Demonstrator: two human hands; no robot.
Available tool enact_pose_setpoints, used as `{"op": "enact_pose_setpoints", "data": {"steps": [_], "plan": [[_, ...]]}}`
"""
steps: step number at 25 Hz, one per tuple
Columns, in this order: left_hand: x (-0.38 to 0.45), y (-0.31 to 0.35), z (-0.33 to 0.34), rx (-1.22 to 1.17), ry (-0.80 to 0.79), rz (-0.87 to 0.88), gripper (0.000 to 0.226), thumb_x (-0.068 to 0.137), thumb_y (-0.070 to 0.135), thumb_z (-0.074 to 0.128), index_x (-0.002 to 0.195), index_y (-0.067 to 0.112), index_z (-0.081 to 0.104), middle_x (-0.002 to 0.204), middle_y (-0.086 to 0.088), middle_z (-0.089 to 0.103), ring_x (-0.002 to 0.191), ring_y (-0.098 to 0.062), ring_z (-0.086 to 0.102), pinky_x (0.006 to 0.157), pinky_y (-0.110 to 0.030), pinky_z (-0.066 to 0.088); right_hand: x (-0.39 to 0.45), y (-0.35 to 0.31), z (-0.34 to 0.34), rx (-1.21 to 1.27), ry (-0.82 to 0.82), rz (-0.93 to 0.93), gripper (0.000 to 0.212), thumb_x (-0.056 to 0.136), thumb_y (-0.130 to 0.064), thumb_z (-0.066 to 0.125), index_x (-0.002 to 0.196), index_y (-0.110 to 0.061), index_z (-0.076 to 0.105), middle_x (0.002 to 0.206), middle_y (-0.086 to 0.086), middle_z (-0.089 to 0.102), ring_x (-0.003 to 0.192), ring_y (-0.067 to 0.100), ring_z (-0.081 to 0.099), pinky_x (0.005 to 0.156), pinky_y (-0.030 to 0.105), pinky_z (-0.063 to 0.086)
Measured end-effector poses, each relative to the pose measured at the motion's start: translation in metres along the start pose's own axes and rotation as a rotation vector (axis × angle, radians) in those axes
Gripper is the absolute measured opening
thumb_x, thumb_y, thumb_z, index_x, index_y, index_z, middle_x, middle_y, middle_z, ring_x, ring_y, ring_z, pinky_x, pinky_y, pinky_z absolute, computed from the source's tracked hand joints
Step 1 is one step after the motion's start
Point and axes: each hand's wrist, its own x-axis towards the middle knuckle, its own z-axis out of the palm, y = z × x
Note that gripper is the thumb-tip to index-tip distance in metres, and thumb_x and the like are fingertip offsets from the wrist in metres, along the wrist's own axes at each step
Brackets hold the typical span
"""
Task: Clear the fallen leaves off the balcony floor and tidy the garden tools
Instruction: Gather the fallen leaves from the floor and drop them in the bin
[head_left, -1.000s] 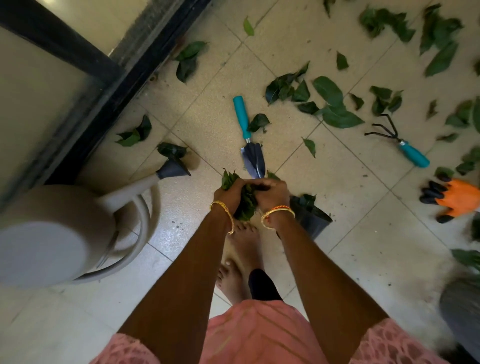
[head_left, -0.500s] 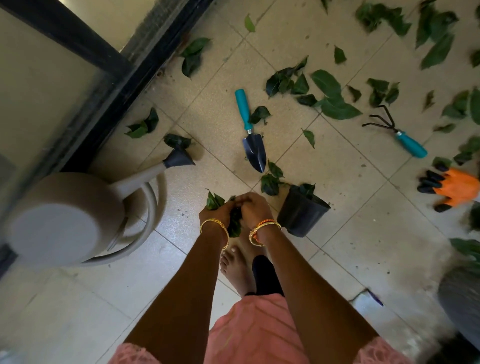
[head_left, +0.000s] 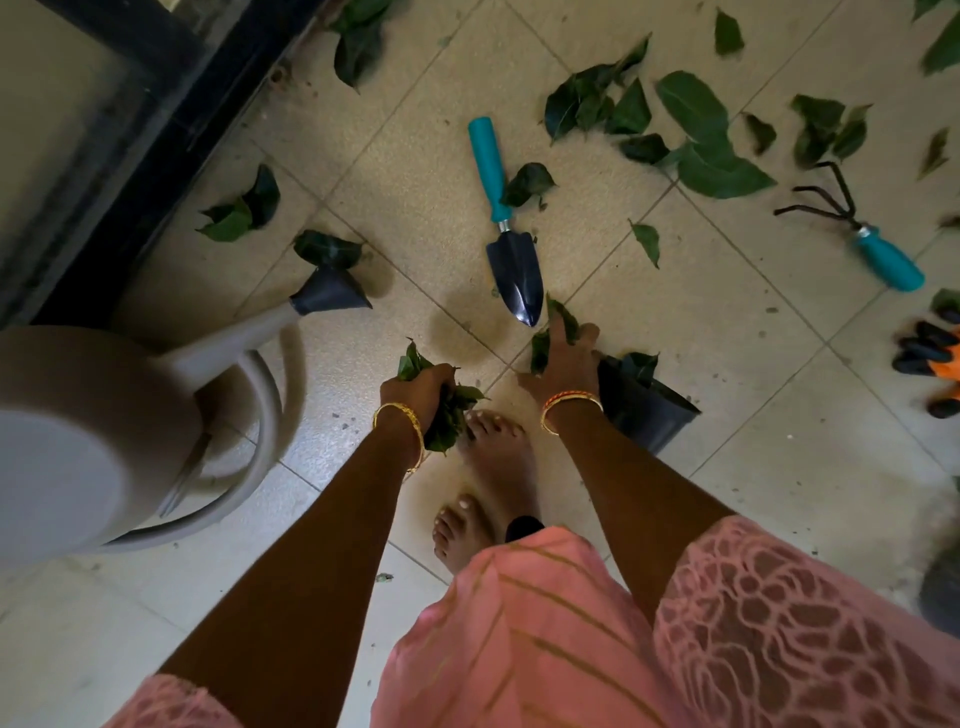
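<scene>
My left hand (head_left: 423, 387) grips a bunch of green leaves (head_left: 452, 415) just above the tiled floor. My right hand (head_left: 563, 358) reaches forward with fingers stretched onto two leaves (head_left: 540, 348) lying on the floor, just below the tip of a teal-handled trowel (head_left: 506, 228). Right beside that hand a black plastic pot (head_left: 644, 410) lies tilted with leaves in it. More loose leaves (head_left: 696, 140) are scattered across the far tiles. A teal-handled hand rake (head_left: 857, 239) lies at the right.
A large beige watering can (head_left: 130, 426) stands at the left, spout pointing toward the trowel. A dark door frame (head_left: 156, 130) runs along the upper left. Orange-and-black garden gloves (head_left: 935, 364) lie at the right edge. My bare feet (head_left: 493, 467) stand between my arms.
My hands, pressed together on one bunch of leaves, have parted. The left keeps the bunch; the right has moved forward and right onto the leaves by the trowel tip.
</scene>
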Motion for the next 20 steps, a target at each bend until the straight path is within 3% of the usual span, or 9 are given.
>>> {"op": "enact_pose_setpoints", "data": {"steps": [2,6,11,15,17,19,20], "plan": [[0.008,-0.001,0.003,0.028,-0.017,0.009,0.013,0.074,0.016,0.068,0.076,0.008,0.059,0.081,-0.018,0.065,0.069,-0.029,0.06,0.061,-0.031,0.052,0.002,0.004,0.017,-0.014,0.031,0.028,0.075,0.084,-0.018,0.067,0.146,-0.024,0.025,0.141,0.021,0.022,0.123,0.039,0.038,0.103,0.042,0.042],[0.01,-0.006,0.004,0.082,-0.026,0.011,0.014,0.077,0.017,0.067,0.078,0.007,0.057,0.074,-0.013,0.06,0.063,-0.026,0.057,0.055,-0.027,0.048,0.004,0.012,0.029,0.217,0.142,0.057,0.052,0.083,-0.003,0.064,0.132,-0.015,0.05,0.128,0.019,0.042,0.116,0.038,0.045,0.1,0.048,0.042],[-0.001,-0.009,0.003,0.086,-0.06,-0.018,0.015,0.076,0.018,0.069,0.075,0.008,0.057,0.073,-0.012,0.059,0.07,-0.029,0.058,0.068,-0.037,0.053,0.005,0.013,0.016,0.376,0.097,0.037,0.025,0.078,-0.001,0.067,0.103,-0.005,0.066,0.102,0.018,0.067,0.1,0.034,0.061,0.09,0.047,0.049],[-0.029,-0.007,0.005,0.111,-0.159,-0.027,0.015,0.075,0.021,0.07,0.079,0.01,0.061,0.08,-0.015,0.062,0.076,-0.03,0.06,0.08,-0.043,0.053,-0.024,-0.002,-0.013,0.602,-0.144,0.102,0.015,0.077,-0.014,0.069,0.089,-0.022,0.066,0.093,0.01,0.068,0.089,0.027,0.065,0.083,0.046,0.054],[-0.047,-0.006,0.006,0.092,-0.25,-0.017,0.039,0.061,0.033,0.077,0.09,0.01,0.067,0.093,-0.016,0.067,0.086,-0.031,0.064,0.09,-0.046,0.053,-0.051,-0.013,-0.023,0.729,-0.153,0.018,0.026,0.073,-0.006,0.07,0.07,-0.031,0.062,0.086,0.009,0.067,0.085,0.028,0.066,0.077,0.049,0.057],[-0.061,-0.009,0.008,0.111,-0.304,0.002,0.077,0.042,0.051,0.083,0.106,0.01,0.068,0.101,-0.015,0.07,0.094,-0.032,0.067,0.092,-0.046,0.053,-0.071,-0.017,-0.031,0.721,-0.188,-0.105,0.035,0.075,0.0,0.062,0.065,-0.034,0.06,0.08,0.005,0.066,0.083,0.025,0.064,0.077,0.047,0.056],[-0.068,-0.009,0.008,0.139,-0.313,0.009,0.084,0.039,0.055,0.085,0.108,0.01,0.068,0.102,-0.015,0.071,0.095,-0.031,0.067,0.091,-0.045,0.053,-0.078,-0.018,-0.037,0.707,-0.214,-0.14,0.038,0.076,0.002,0.057,0.066,-0.034,0.059,0.079,0.003,0.065,0.082,0.024,0.064,0.078,0.046,0.056]]}}
